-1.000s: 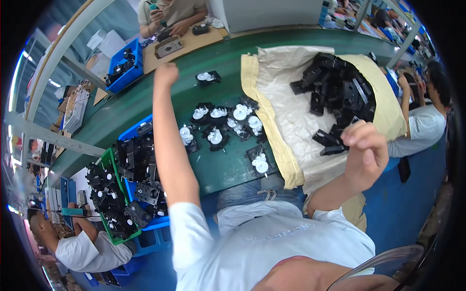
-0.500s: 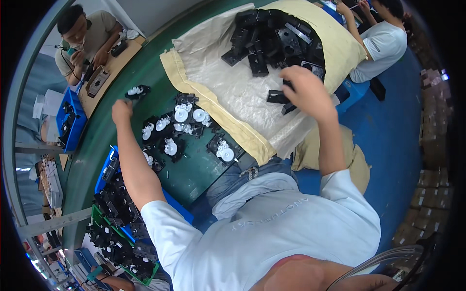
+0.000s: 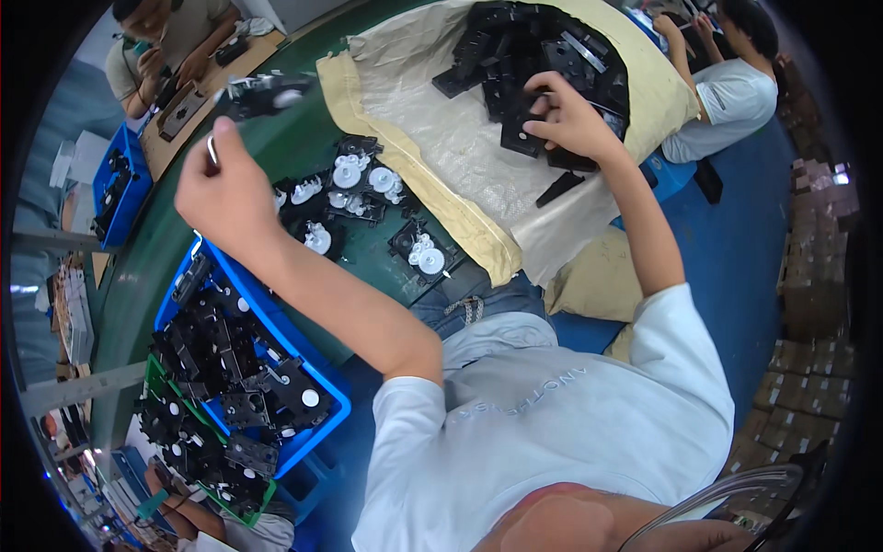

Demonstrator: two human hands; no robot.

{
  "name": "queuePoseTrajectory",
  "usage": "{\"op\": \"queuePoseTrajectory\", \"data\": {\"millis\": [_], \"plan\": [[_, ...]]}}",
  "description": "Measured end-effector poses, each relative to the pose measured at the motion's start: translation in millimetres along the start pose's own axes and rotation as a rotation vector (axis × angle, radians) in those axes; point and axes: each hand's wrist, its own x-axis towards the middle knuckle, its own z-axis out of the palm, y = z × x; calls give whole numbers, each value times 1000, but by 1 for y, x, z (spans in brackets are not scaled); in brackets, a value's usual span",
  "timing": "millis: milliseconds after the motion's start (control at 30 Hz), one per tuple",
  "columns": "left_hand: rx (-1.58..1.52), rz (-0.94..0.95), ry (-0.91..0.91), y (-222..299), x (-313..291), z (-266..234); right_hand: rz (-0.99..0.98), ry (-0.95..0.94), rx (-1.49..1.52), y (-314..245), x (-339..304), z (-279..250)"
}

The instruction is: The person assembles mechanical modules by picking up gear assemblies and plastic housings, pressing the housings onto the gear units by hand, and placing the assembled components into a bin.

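Note:
My left hand [image 3: 225,189] is raised over the green table, its fingertips closed at the edge of a black plastic part with white pieces [image 3: 262,97], which is smeared by motion. A small silvery thing shows by its fingers, too small to name. My right hand [image 3: 575,124] hovers at the mouth of a woven sack [image 3: 423,138], fingers curled but apart. Just under its thumb is a black plastic block [image 3: 520,140], in front of a heap of black parts [image 3: 501,55]. Several black assemblies with white gears [image 3: 348,173] lie on the table between my hands.
At my left stand a blue crate [image 3: 342,405] and a green crate [image 3: 267,501], both full of black assemblies. Another blue bin [image 3: 147,198] is farther left. One person works across the table at far left, another at far right. Cartons [image 3: 809,386] are stacked at right.
My left hand has lifted a black part off the table and come up toward me. My right hand has moved slightly up over the heap, its fingers spreading; the black pieces beneath it have shifted.

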Motion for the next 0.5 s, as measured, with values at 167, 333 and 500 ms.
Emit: {"op": "queuePoseTrajectory", "data": {"millis": [167, 333, 500], "plan": [[-980, -246, 21, -8, -69, -7, -144, -149, 1334, 3, -28, 17], [-1229, -310, 40, -28, -119, -3, -252, -264, 1680, -12, -55, 70], [-1284, -223, -51, -58, -147, -8, -239, -524, 2035, -33, -67, 109]]}}
